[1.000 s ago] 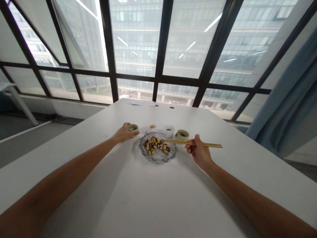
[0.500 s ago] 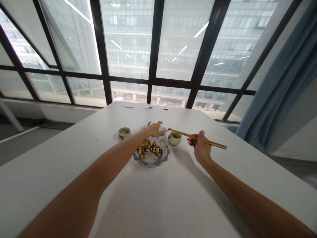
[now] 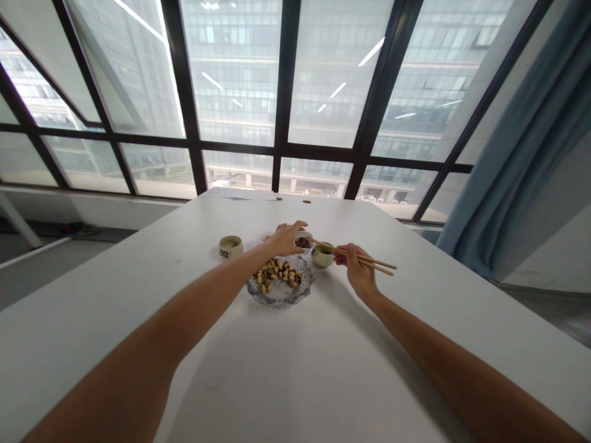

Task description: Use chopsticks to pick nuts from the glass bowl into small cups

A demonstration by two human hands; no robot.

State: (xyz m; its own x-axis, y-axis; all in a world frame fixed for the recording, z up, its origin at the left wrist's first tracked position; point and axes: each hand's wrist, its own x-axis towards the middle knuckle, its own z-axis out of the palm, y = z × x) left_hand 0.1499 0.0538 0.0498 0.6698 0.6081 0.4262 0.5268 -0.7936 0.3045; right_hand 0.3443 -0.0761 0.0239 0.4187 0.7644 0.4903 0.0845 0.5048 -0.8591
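My left hand point(image 3: 285, 239) reaches past the glass dish, thumb and fingers around the near-left side of a small pale bowl point(image 3: 311, 235) with dark brown pieces in it. In my right hand point(image 3: 357, 266) is a pair of wooden chopsticks point(image 3: 376, 264), gripped near the middle, their tips at the small bowl. The scalloped clear glass dish point(image 3: 280, 301) holds tan and dark nuts point(image 3: 276, 271), perhaps pistachios; my left forearm hides part of its left side. A cream-green cup point(image 3: 318, 256) stands beside the small bowl, under the chopsticks.
Another cream-green cup point(image 3: 231, 248) with dark lettering stands left of my left forearm. Paper sheets point(image 3: 240, 194) and a small brown disc point(image 3: 306, 202) lie at the white table's point(image 3: 258, 381) far edge. Windows rise beyond; a blue curtain point(image 3: 498, 184) hangs at right.
My right hand has moved left with the chopsticks, bringing their tips to the small bowl. My left hand's fingers have shifted slightly, and more of the dark pieces shows.
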